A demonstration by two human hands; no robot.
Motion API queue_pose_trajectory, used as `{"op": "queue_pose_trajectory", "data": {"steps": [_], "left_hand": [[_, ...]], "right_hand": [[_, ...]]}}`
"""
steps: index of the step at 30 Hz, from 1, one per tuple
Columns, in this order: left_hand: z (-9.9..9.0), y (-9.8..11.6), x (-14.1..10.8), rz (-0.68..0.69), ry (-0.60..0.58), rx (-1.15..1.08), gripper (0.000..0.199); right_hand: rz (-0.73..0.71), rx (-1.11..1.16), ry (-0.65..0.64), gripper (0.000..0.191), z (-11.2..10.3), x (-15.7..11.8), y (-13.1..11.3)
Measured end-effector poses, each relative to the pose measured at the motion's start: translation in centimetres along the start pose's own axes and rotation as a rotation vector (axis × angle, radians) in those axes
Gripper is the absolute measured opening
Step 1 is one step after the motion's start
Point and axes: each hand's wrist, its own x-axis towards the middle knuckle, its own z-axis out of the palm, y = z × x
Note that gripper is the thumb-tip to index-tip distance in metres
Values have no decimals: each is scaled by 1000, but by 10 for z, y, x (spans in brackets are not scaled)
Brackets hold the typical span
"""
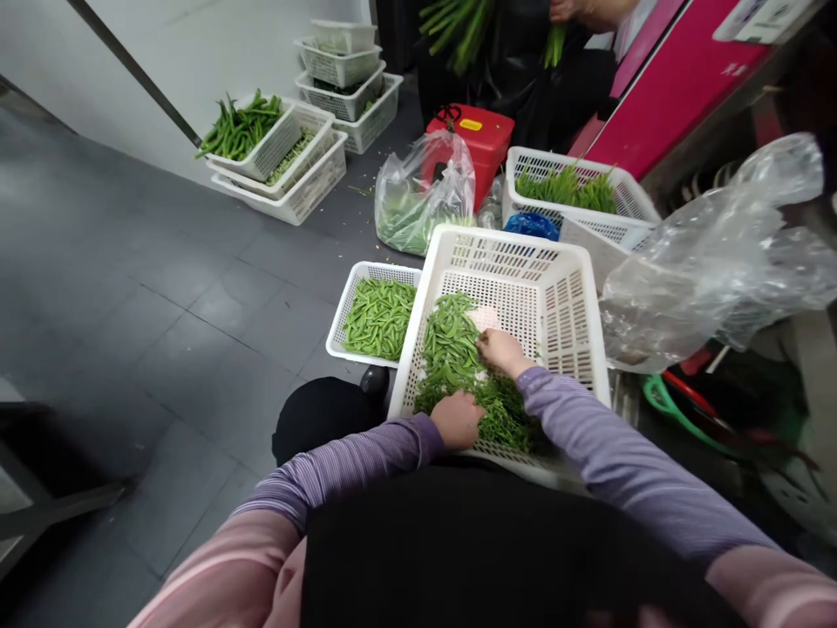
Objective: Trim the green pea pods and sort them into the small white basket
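Observation:
A large white basket stands in front of me with green pea pods along its left side. Nearer to me in it lies a heap of thin leafy green trimmings. My left hand is low over the heap where pods and trimmings meet, its fingers curled; what they hold is hidden. Further in, my right hand is beside the pods, fingertips pinched together on something too small to name. Left of the basket is a smaller white basket full of pea pods.
Beyond are a clear bag of greens, a red container and a basket of cut green stalks. Crumpled plastic lies at right. Stacked baskets stand at left on grey floor. Another person's hand holds green stalks.

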Motion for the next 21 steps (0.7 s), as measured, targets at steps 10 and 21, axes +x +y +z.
{"op": "queue_pose_trajectory", "data": {"steps": [10, 21], "left_hand": [[-16, -4, 9, -293, 162, -442, 24], [-34, 3, 0, -154, -56, -1444, 18]], "right_hand": [[-110, 3, -50, 20, -22, -63, 34], [-393, 311, -50, 13, -51, -144, 27]]}}
